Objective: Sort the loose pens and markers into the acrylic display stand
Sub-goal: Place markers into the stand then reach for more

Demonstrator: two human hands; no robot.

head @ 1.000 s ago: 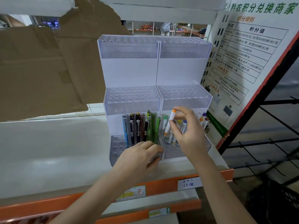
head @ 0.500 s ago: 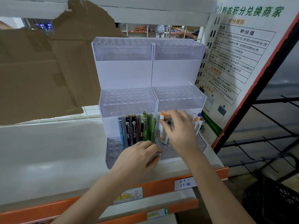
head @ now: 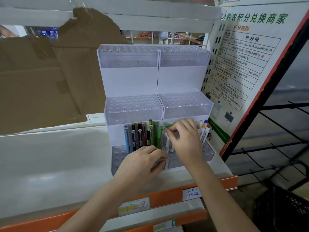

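Right hand (head: pixel 185 141) pinching the green cap of a white marker (head: pixel 167 138), upright in the bottom tier of the clear acrylic tiered display stand (head: pixel 184 106). Left hand (head: pixel 142 163) curls over that tier's front edge, gripping it. Just above my left knuckles, blue, black and green pens (head: pixel 142 136) stand slotted; orange- and purple-capped markers (head: pixel 204 131) right of my right hand.

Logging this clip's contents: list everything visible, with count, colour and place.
stand: two joined units, clear and white, on shelf
pens: about ten, blue, dark, green, left bottom tier
markers: several, white with coloured caps, right bottom tier
cardboard: one, brown, left rear
poster: one, white and green, right
shelf: white, orange edge, price tags
left hand: grips stand's front
right hand: pinches a green-capped marker
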